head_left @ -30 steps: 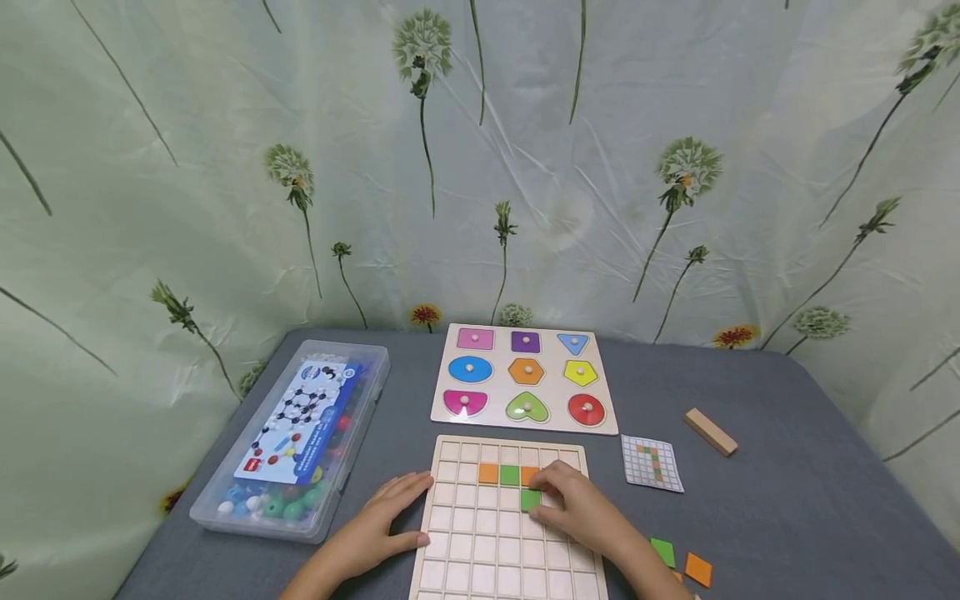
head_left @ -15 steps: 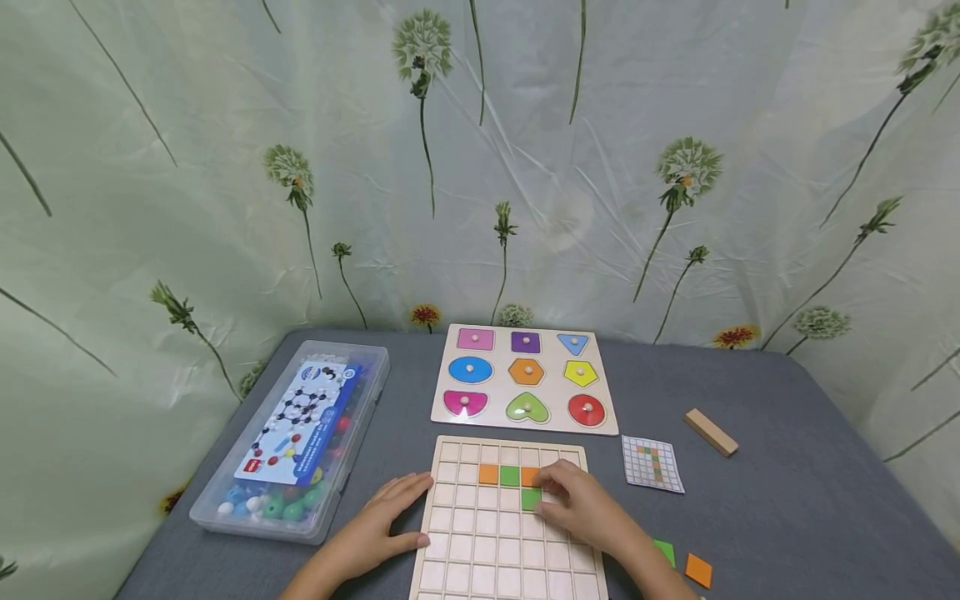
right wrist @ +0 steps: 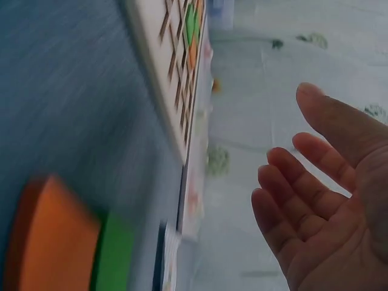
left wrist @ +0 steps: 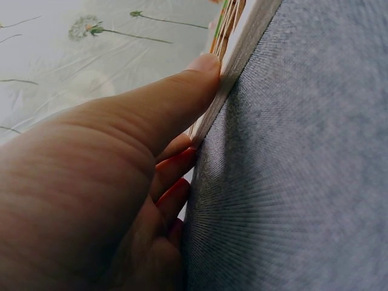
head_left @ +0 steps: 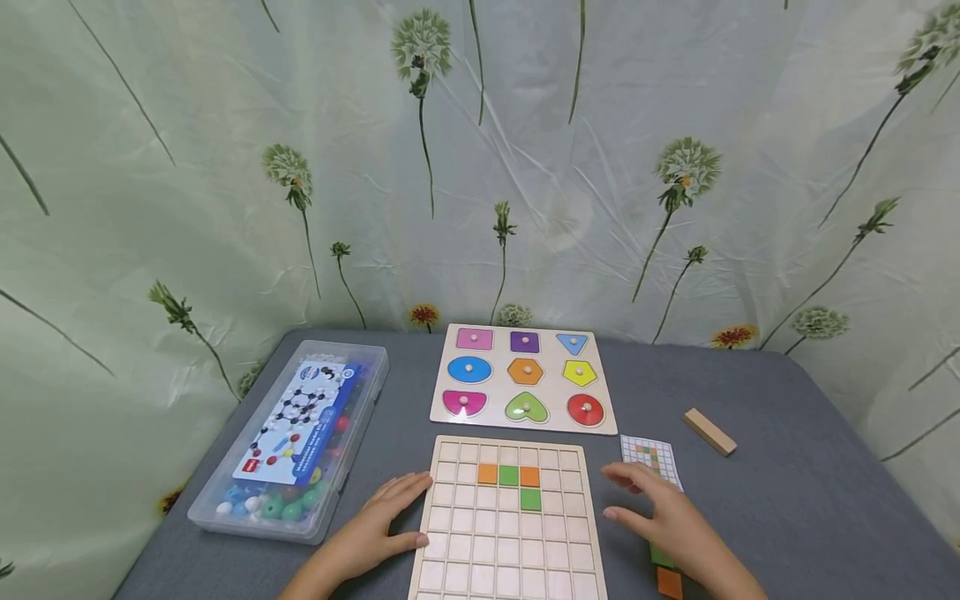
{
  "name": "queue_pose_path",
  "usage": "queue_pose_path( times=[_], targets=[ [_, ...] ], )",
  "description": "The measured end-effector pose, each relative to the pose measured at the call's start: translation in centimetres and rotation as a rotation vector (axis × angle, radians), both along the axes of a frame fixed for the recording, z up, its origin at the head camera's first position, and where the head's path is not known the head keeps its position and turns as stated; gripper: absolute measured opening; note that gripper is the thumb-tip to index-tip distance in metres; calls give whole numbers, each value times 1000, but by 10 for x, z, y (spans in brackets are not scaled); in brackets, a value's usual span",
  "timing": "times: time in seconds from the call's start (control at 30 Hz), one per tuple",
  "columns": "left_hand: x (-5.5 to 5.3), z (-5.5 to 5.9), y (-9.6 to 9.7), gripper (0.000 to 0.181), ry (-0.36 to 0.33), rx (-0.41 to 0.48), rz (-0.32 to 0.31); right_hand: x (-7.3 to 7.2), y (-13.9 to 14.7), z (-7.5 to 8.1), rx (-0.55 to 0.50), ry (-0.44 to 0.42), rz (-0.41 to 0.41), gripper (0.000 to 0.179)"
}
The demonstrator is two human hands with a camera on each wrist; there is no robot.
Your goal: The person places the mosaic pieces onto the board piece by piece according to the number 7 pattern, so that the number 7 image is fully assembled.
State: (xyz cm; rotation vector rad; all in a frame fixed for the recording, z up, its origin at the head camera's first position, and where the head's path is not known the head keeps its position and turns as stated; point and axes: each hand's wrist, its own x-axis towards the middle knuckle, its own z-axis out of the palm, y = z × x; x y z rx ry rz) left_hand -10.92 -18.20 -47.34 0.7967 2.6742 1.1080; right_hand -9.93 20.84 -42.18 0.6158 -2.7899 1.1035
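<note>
A wooden grid board (head_left: pixel 497 527) lies at the front middle of the table. Near its top, orange and green square tiles fill three cells in a row, with a green tile (head_left: pixel 530 500) under the right-hand orange one. My left hand (head_left: pixel 378 527) rests along the board's left edge, thumb and fingertips touching the frame, as the left wrist view also shows. Between the board and a small printed pattern card (head_left: pixel 634 451), my right hand (head_left: pixel 663 521) is in the air, fingers spread and holding nothing. Loose orange (right wrist: pixel 57 242) and green tiles (right wrist: pixel 115 251) lie below it, partly hidden in the head view.
Behind the grid board lies a knobbed shape puzzle (head_left: pixel 495 421). A clear plastic case (head_left: pixel 348 454) of coloured beads stands at the left. At the right is a small wooden block (head_left: pixel 710 432). A flowered curtain (head_left: pixel 480 167) hangs behind the table.
My right hand has left the tiles on the board and moved right, over the card's lower edge and the loose tiles. The left hand has stayed in place.
</note>
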Motion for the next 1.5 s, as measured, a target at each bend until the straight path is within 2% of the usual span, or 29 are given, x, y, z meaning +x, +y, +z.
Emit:
queue_pose_path(
  times=[0.1, 0.23, 0.4, 0.53, 0.63, 0.77, 0.9, 1.0, 1.13, 1.3, 1.37, 1.5],
  targets=[
    [0, 0, 0, 73, -4, -2, 0, 9, 15, 1, 23, -59, -75, 47],
    [-1, 0, 0, 72, 1, -2, -2, 18, 34, -1, 69, -209, -178, 49],
    [0, 1, 0, 72, 0, -1, 0, 25, 62, -12, 108, -371, -167, 55],
    [0, 1, 0, 73, 0, -4, 4, 27, 77, -23, 93, -562, -187, 59],
    [0, 1, 0, 73, -4, -6, 6, 27, 85, -29, 80, -624, -152, 57],
    [0, 1, 0, 73, -8, -10, 5, 28, 88, -32, 80, -610, -84, 52],
    [0, 1, 0, 73, -7, -11, 3, 25, 78, -33, 106, -607, -100, 45],
    [0, 0, 0, 73, -12, -10, 4, 24, 67, -33, 140, -594, -147, 40],
    [0, 0, 0, 73, -18, -13, 6, 22, 55, -31, 199, -513, -188, 33],
    [0, -1, 0, 74, -17, -15, 5, 18, 44, -28, 222, -382, -144, 27],
    [0, 0, 0, 73, -14, -12, 4, 16, 41, -27, 210, -364, -132, 26],
    [0, 0, 0, 73, -17, -11, 4, 11, 34, -24, 168, -384, -144, 25]
  ],
)
